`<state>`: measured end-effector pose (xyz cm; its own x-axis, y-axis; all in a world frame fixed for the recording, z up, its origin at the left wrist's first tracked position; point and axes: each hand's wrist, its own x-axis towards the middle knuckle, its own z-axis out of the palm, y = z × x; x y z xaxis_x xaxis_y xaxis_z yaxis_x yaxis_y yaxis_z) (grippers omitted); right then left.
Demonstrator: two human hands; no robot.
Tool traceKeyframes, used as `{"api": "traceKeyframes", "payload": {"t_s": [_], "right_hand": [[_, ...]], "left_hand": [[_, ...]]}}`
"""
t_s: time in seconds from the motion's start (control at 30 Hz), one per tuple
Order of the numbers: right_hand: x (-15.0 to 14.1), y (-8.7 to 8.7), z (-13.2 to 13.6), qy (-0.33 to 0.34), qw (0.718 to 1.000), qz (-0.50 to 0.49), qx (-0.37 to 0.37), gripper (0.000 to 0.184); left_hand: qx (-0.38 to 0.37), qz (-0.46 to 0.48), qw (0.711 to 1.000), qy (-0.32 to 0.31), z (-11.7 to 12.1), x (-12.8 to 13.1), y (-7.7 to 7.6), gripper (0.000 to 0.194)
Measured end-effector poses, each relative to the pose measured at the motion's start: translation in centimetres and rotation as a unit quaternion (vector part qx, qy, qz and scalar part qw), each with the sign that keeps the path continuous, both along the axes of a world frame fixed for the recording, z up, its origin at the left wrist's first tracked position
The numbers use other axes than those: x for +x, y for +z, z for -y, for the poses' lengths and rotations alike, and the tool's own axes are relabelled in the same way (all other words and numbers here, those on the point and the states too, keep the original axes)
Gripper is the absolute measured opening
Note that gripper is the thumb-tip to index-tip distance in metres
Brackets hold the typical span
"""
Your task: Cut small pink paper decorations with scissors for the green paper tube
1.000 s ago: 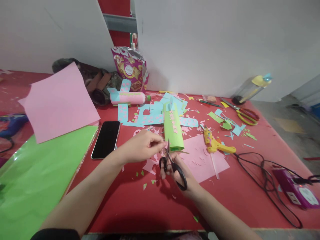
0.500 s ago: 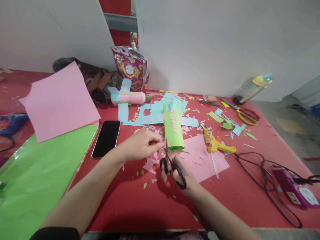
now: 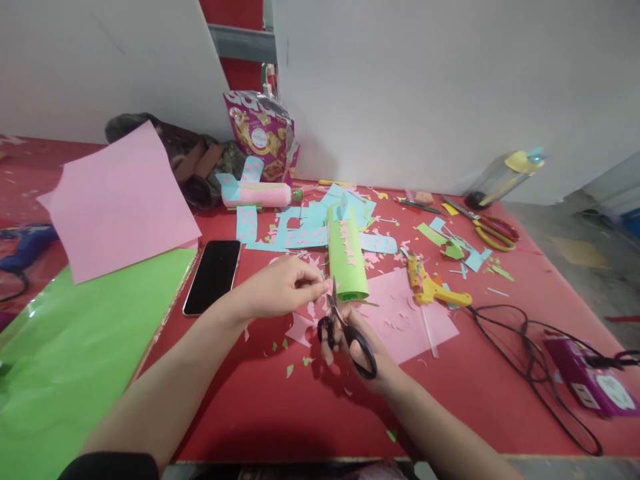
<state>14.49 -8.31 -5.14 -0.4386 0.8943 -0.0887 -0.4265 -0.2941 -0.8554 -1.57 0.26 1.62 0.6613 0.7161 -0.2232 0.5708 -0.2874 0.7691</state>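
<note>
Between thumb and fingertips, my left hand (image 3: 287, 285) pinches a small piece of pink paper (image 3: 328, 287). My right hand (image 3: 367, 340) has its fingers in the black handles of a pair of scissors (image 3: 361, 352). The blades point up and stand slightly apart, right at the pink piece. Just beyond lies a green paper-wrapped tube (image 3: 347, 267) with a row of pink stars along its top and blue, pink-dotted wings (image 3: 379, 243) at its sides. A pink sheet (image 3: 385, 320) with small cutouts on it lies partly behind my right hand.
A yellow glue gun (image 3: 433, 291) with a black cord rests at right, near a purple power box (image 3: 593, 377). A phone (image 3: 213, 277), large pink paper (image 3: 125, 207) and green sheet (image 3: 75, 373) are at left. Farther back are a pink-wrapped bottle (image 3: 263, 195), snack bag (image 3: 263, 137) and larger scissors (image 3: 493, 233).
The scissors' handles have spread a little wider and the blades have parted slightly at the pink piece. My left hand keeps its pinch in nearly the same place.
</note>
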Motion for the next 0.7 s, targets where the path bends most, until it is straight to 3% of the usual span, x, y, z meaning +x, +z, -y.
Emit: {"api": "traceKeyframes", "payload": {"t_s": [0.7], "right_hand": [[0.04,-0.19,0.02,0.010,0.999,-0.031,0.012,0.038]], "left_hand": [[-0.006,-0.013,1.000,-0.008,0.04,0.08,0.07,0.036]]}}
